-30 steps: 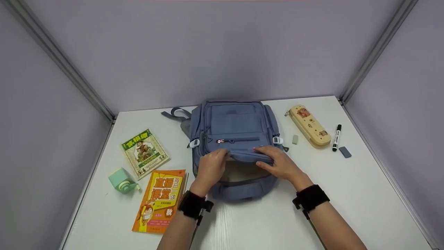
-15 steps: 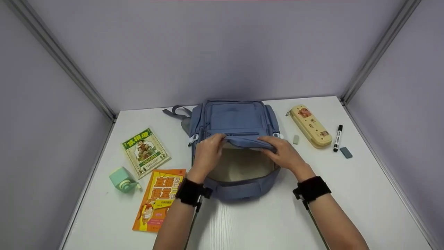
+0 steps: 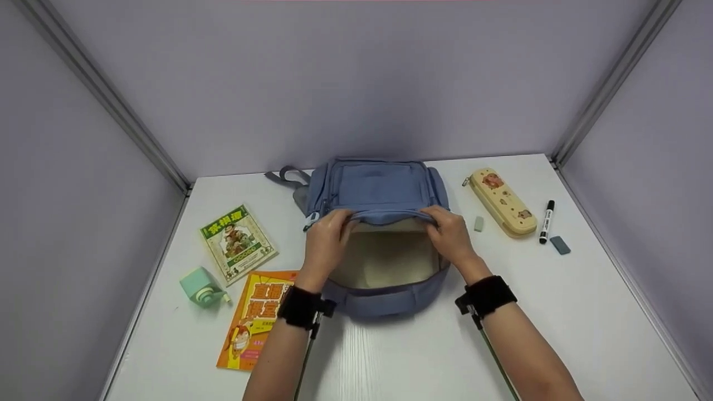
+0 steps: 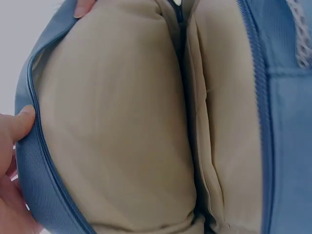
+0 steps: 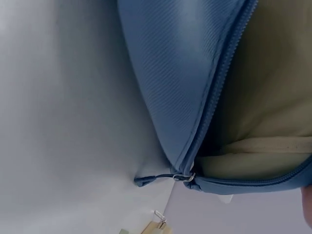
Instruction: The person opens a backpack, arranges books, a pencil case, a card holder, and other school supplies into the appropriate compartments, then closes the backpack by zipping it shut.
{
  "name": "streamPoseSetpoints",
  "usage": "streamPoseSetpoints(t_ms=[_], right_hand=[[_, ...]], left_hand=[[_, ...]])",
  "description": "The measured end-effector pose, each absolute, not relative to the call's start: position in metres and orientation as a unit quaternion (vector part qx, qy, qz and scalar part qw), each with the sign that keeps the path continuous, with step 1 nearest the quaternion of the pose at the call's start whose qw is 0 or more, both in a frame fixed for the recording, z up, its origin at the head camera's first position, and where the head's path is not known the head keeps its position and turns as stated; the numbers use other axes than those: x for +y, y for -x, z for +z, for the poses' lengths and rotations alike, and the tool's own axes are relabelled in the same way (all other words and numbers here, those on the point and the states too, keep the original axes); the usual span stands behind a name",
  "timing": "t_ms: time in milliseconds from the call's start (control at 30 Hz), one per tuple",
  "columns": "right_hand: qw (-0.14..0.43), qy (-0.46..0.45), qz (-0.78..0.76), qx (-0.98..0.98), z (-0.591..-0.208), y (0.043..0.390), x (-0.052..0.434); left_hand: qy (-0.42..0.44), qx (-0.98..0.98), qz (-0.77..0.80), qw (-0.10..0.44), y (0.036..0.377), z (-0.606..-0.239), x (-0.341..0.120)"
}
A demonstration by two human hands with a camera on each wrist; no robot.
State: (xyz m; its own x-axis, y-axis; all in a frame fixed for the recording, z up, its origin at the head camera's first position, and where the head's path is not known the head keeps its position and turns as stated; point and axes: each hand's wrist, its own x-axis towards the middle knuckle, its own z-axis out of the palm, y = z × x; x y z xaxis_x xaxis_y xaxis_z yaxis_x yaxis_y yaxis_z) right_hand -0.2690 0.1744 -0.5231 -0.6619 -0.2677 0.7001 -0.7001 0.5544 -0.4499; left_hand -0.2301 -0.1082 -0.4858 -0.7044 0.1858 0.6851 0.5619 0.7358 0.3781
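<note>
A blue backpack [image 3: 379, 186] lies on its back on the white table, its main compartment unzipped and its beige lining [image 3: 390, 259] showing. My left hand [image 3: 328, 239] pinches the raised front edge of the opening at its left, thumb [image 4: 25, 119] on the zipper border in the left wrist view. My right hand [image 3: 450, 234] pinches the same edge at its right; only a bit of a finger [image 5: 307, 202] shows in the right wrist view. There, a zipper pull [image 5: 156, 179] hangs at the corner of the opening.
Left of the backpack lie a green-and-cream book [image 3: 238, 244], an orange book [image 3: 253, 328] partly behind my left forearm, and a mint-green bottle [image 3: 201, 287]. To the right are a yellow pencil case [image 3: 504, 203], a marker [image 3: 547, 221], a pale eraser [image 3: 479, 224] and a dark eraser [image 3: 560, 245].
Both hands have lifted the backpack's front edge up and away, so the opening gapes wider and more lining shows. My right fingers have closed in on the edge.
</note>
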Motion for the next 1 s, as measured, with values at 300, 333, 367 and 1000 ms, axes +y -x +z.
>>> streamPoseSetpoints(t_ms=[300, 333, 367, 1000], right_hand=[[0.281, -0.231, 0.422, -0.830, -0.505, 0.280, 0.172], [0.276, -0.225, 0.427, -0.831, -0.502, 0.281, 0.172], [0.271, -0.218, 0.431, -0.833, -0.498, 0.283, 0.172], [0.146, -0.086, 0.513, -0.841, -0.467, 0.304, 0.172]], left_hand=[[0.145, -0.878, -0.311, 0.335, 0.227, -0.495, -0.131], [0.141, -0.876, -0.319, 0.334, 0.227, -0.495, -0.132], [0.137, -0.874, -0.327, 0.332, 0.227, -0.497, -0.133], [0.077, -0.944, -0.246, 0.208, 0.158, -0.563, -0.115]])
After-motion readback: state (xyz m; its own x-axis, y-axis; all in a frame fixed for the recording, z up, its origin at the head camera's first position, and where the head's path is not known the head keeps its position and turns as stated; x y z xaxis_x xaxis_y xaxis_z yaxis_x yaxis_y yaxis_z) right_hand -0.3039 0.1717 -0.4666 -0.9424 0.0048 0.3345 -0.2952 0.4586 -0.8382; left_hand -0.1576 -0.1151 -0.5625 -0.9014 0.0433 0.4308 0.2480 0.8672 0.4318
